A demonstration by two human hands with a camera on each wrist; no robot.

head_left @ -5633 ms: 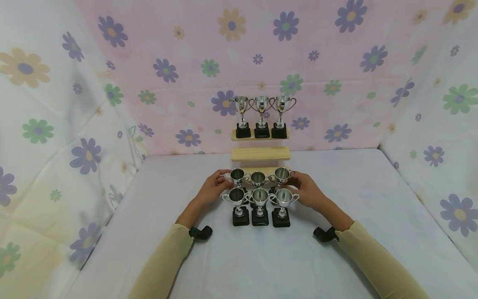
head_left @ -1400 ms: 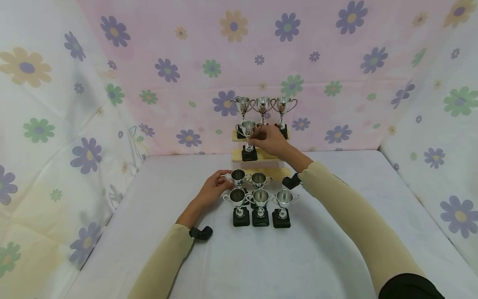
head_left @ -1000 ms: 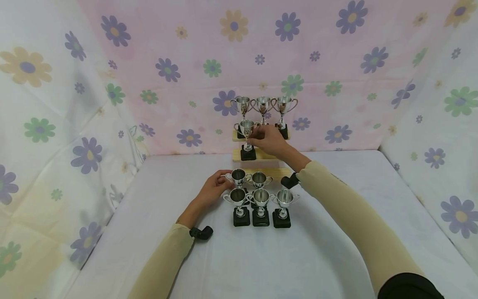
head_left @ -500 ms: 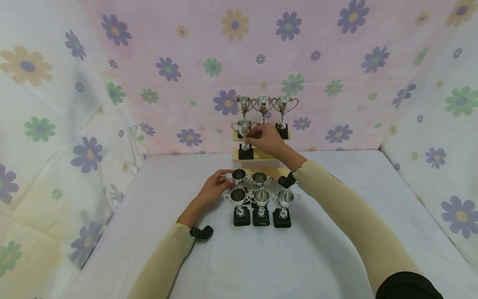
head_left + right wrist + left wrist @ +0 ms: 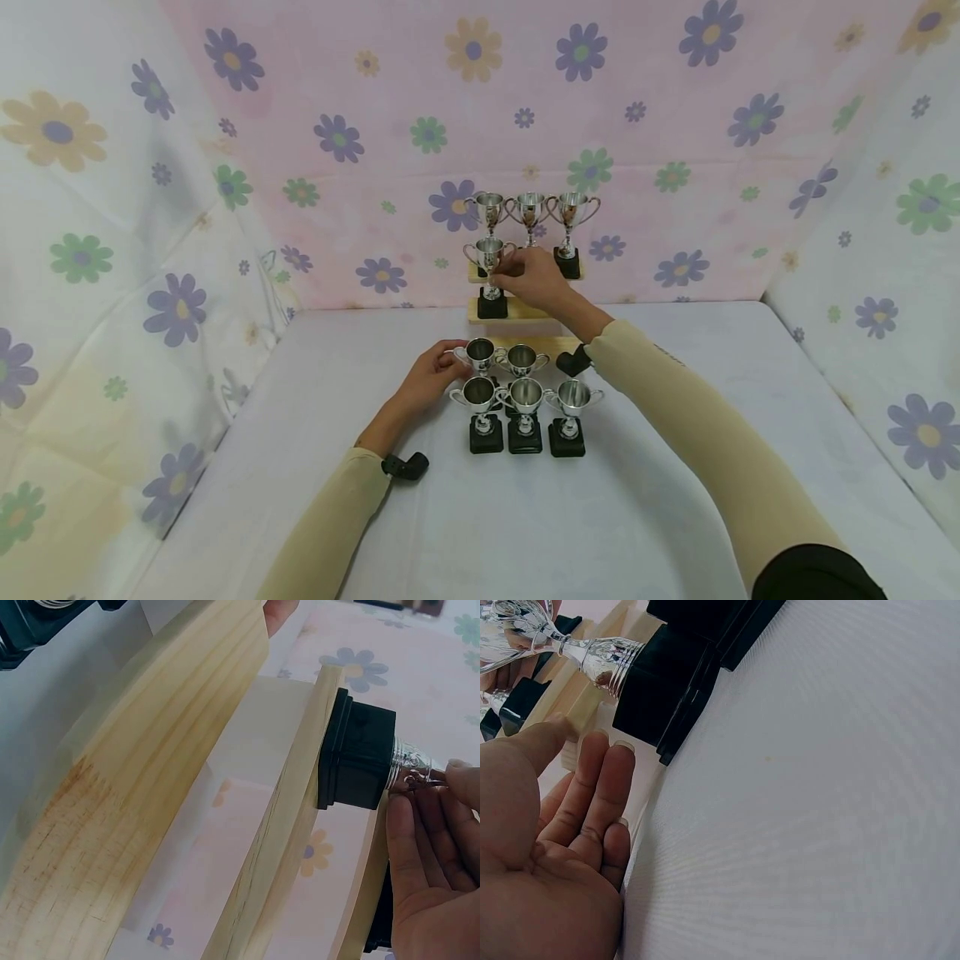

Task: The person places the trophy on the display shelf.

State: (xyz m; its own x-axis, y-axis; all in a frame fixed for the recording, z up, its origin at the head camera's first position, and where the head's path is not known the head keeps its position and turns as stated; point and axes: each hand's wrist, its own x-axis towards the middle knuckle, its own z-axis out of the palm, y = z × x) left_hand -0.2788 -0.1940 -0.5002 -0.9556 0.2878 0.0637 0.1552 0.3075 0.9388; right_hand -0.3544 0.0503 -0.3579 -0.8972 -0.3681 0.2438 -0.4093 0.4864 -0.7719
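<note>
My right hand (image 5: pixel 536 277) pinches the stem of a silver two-handled trophy cup (image 5: pixel 489 252) between thumb and fingers. Its black square base (image 5: pixel 358 754) stands upright on the middle wooden shelf (image 5: pixel 534 311), at the left end. My left hand (image 5: pixel 426 379) lies beside the back-left trophy (image 5: pixel 480 353) on the table, fingers relaxed. In the left wrist view its fingers (image 5: pixel 609 787) are loosely extended just below that trophy's base, not wrapped round it. Another trophy (image 5: pixel 522 358) stands to its right, and three more, one the front-middle trophy (image 5: pixel 525 392), form the front row.
Three trophies, the right one (image 5: pixel 572 210) among them, line the top shelf (image 5: pixel 472 278) close behind my right hand. The lowest shelf (image 5: pixel 555 343) sits behind the table trophies. A white cloth covers the table (image 5: pixel 465 525); flowered fabric (image 5: pixel 360 225) hangs behind.
The right hand took the back-right trophy from the table up to the middle shelf, then slid it left to that shelf's end. The left hand stays put.
</note>
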